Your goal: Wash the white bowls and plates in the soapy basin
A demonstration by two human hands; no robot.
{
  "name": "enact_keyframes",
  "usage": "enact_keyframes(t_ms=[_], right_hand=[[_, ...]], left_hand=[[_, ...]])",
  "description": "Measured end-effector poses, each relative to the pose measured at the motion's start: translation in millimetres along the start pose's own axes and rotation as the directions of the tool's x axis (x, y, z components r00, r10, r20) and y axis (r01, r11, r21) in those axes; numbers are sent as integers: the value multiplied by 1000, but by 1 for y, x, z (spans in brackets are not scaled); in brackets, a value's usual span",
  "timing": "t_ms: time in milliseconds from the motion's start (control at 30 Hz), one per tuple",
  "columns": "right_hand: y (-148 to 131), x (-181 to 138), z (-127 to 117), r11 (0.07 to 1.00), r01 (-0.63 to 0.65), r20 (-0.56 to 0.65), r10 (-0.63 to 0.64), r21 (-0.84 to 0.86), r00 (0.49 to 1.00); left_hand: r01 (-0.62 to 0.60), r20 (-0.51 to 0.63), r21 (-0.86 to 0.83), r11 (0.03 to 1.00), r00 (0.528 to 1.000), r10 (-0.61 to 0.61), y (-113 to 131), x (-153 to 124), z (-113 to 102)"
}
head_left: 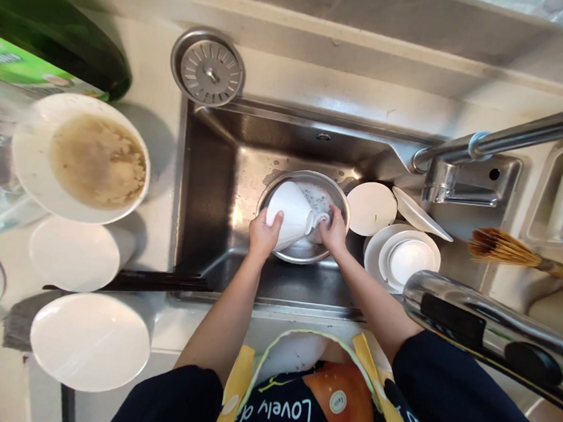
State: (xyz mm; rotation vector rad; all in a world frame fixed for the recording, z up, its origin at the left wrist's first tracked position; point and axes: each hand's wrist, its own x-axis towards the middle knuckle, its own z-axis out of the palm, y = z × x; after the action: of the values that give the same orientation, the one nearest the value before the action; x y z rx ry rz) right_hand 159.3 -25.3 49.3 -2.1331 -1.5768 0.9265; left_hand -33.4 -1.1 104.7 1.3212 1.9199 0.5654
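Observation:
I am looking down into a steel sink [205,185]. My left hand [263,234] is closed on the rim of a white bowl [288,215], which is tilted on its side over a steel basin [302,252] holding foamy water. My right hand [333,231] is closed at the bowl's base, fingers pressed against it; I cannot make out whether it also holds a sponge or cloth. Both hands are inside the basin's rim.
White plates and bowls [402,253] are stacked in the sink's right side under the tap [511,135]. On the left counter stand a dirty white bowl [81,156] and two white plates [90,341]. A sink strainer [207,68] lies behind the sink, a brush [503,248] to the right.

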Motion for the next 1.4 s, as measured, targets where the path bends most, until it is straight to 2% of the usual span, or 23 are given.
enact_keyframes(t_ms=[67, 133, 200, 267, 367, 433, 500, 567, 600, 633, 733, 833, 900, 967, 1067, 1133, 1300, 1400], right_hand=[[-2, 0, 5, 983, 60, 7, -59, -175, 998], [-4, -5, 10, 941, 166, 162, -122, -294, 979], [-3, -8, 15, 900, 276, 365, -146, -337, 920], [-3, -4, 19, 876, 310, 444, -127, -369, 887], [-3, 12, 23, 882, 243, 339, -103, -403, 935], [-6, 24, 20, 924, 174, 307, -66, -341, 950], [-13, 31, 12, 973, 2, 258, 58, -229, 964], [-26, 26, -3, 983, -178, 121, 183, -53, 976], [-35, 20, -13, 975, -214, 27, 213, 61, 977], [-45, 11, -23, 967, -178, -37, 188, 181, 981], [-82, -21, -57, 884, 69, -101, -25, 461, 995], [-108, -45, -80, 806, 236, -156, -179, 543, 971], [-111, -51, -84, 786, 302, -159, -257, 540, 953], [-103, -51, -78, 800, 335, -100, -330, 498, 939], [-82, -41, -56, 860, 372, 13, -401, 348, 916], [-69, -31, -40, 873, 427, 29, -446, 236, 895], [-62, 0, -14, 791, 602, 145, -612, 109, 778], [-68, 21, -6, 777, 616, 220, -628, 126, 747]], left_hand=[[3, 2, -2, 1000, 1000, -3, -1, 0, 0], [-1, 2, -5, 1000, 1000, 1, -2, 0, 1], [-5, 1, -2, 1000, 1000, 5, -2, 0, 1], [-8, 7, 2, 1000, 1000, 8, -2, -1, 1], [-12, 20, 5, 1000, 1000, 11, -1, -2, 1], [-12, 21, 9, 1000, 1000, 12, 0, -2, 1], [-7, 16, 13, 1000, 1000, 7, 0, -2, 1], [0, 9, 17, 1000, 1000, 0, 0, -1, 1], [2, 6, 18, 1000, 1000, -2, 1, -1, 1], [2, 3, 18, 1000, 1000, -3, 1, -1, 2], [8, 1, 15, 1000, 1000, -8, 2, -2, 2], [22, 11, 3, 1000, 1000, -23, 3, -3, 3], [31, 11, -2, 1000, 999, -31, 2, -3, 3], [30, 6, 1, 1000, 1000, -30, 1, -2, 3], [11, 0, 13, 1000, 1000, -11, 0, -1, 3], [1, 4, 18, 1000, 1000, -1, 1, -2, 3], [-32, 49, -20, 999, 998, 33, 2, -3, 3], [-3, 29, -40, 999, 1000, 5, -2, -1, 3]])
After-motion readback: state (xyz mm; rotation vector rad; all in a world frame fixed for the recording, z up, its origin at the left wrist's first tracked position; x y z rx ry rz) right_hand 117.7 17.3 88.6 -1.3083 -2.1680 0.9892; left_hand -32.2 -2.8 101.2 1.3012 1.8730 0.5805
